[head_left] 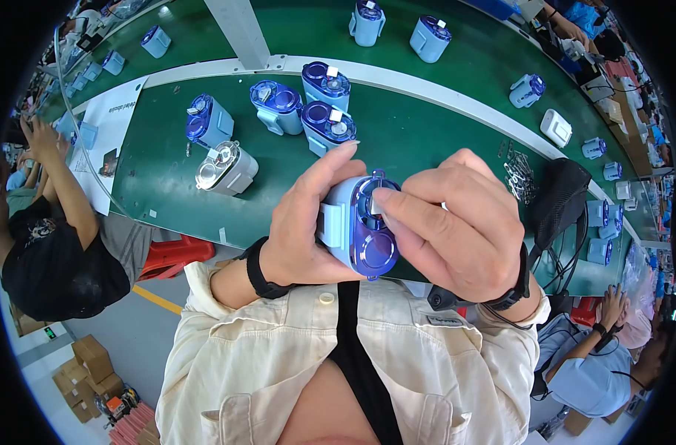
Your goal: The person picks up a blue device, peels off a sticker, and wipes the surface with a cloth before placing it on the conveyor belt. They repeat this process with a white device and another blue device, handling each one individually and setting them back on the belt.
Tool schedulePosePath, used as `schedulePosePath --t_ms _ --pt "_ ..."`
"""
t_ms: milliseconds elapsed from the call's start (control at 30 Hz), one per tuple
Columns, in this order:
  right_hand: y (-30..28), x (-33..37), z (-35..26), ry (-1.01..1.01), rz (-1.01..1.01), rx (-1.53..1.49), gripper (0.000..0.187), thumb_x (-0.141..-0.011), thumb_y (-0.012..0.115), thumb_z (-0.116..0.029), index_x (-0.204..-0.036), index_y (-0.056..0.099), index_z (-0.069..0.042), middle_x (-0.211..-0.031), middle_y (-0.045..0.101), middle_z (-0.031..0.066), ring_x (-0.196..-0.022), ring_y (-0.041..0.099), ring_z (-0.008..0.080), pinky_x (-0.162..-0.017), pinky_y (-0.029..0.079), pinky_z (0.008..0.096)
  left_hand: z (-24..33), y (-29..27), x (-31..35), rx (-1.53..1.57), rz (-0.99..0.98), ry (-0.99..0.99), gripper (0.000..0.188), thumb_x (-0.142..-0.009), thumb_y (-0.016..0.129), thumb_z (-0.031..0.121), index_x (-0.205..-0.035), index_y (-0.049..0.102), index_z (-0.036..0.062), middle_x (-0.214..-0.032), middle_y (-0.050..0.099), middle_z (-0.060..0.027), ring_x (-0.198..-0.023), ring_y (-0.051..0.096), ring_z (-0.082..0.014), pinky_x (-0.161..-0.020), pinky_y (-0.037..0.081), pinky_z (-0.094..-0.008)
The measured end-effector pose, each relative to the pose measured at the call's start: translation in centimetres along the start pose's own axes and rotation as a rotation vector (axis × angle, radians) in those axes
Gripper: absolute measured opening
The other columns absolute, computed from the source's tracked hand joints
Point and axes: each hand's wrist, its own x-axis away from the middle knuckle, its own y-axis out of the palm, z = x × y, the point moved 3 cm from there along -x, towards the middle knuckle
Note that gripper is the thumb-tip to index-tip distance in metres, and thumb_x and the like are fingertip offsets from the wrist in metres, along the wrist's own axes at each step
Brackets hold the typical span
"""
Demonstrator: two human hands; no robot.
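My left hand [301,215] is wrapped round a light-blue two-part bottle [339,230] with a see-through dark-blue lid, holding it tilted over the table's near edge. The lid shows two round parts and a small loop at each end. My right hand [456,222] pinches at the lid's far round part, thumb and forefinger together. A small white tab [376,208] shows by those fingertips, partly hidden by them. Just beyond my hands stand similar blue bottles [277,107], several with white tabs on their lids. A grey bottle with a clear lid [226,169] stands left of my hands.
A heap of small metal clips [520,176] lies on the green table [160,178] at right, beside a black bag [560,193] with cables. A white rail [419,85] crosses behind; more bottles stand beyond it. Other people sit at left and lower right.
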Motion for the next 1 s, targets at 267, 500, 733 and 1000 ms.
schedulePosePath --t_ms 267,500,733,1000 --pt "0.2 -0.2 0.1 -0.011 -0.080 -0.011 0.032 -0.063 0.077 0.000 -0.094 0.069 0.005 -0.078 0.061 0.0094 -0.059 0.055 0.0206 -0.051 0.039 0.0315 -0.1 -0.4 0.5 0.008 -0.072 -0.105 0.119 -0.052 0.096 0.020 -0.146 0.026 -0.0005 -0.121 0.057 -0.0177 -0.109 0.060 -0.0225 -0.094 0.046 -0.0326" --pt "0.2 -0.4 0.8 0.041 -0.176 -0.099 0.032 -0.068 0.075 0.000 -0.099 0.068 0.005 -0.080 0.062 0.0101 -0.061 0.056 0.0209 -0.054 0.041 0.0319 -0.8 -0.6 0.2 0.016 -0.089 -0.082 0.112 -0.055 0.094 0.021 -0.144 0.030 -0.0026 -0.117 0.060 -0.0180 -0.105 0.062 -0.0231 -0.090 0.048 -0.0327" --pt "0.3 0.9 2.0 0.468 -0.016 -0.553 0.036 -0.085 0.067 -0.003 -0.120 0.063 0.004 -0.099 0.065 0.0135 -0.087 0.064 0.0217 -0.076 0.051 0.0326 0.0 -0.9 -0.6 0.079 -0.126 0.046 0.110 -0.062 0.090 0.014 -0.146 0.022 -0.0016 -0.119 0.058 -0.0184 -0.105 0.061 -0.0240 -0.090 0.048 -0.0340" --pt "3.7 1.8 1.2 0.673 0.059 -1.164 0.044 -0.092 0.061 -0.008 -0.134 0.052 0.003 -0.131 0.056 0.0191 -0.118 0.057 0.0265 -0.101 0.044 0.0358 0.3 0.0 -0.8 -0.029 0.020 0.169 0.109 -0.064 0.090 0.025 -0.144 0.025 -0.0091 -0.110 0.064 -0.0201 -0.095 0.067 -0.0259 -0.086 0.050 -0.0325"
